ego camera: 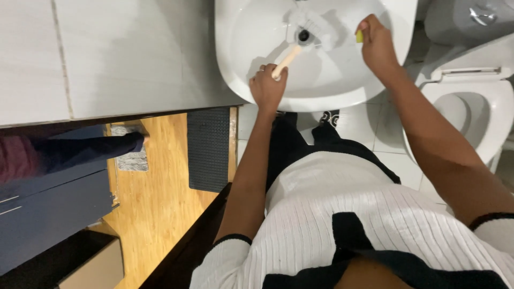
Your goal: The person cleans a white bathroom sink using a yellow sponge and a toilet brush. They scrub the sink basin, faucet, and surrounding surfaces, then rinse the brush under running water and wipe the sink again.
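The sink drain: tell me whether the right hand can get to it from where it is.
Probably yes. The right hand rests on the basin wall beside the drain; only the brush in the left hand crowds it.

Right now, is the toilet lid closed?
No, the toilet beside the sink has its lid up, so the open bowl shows.
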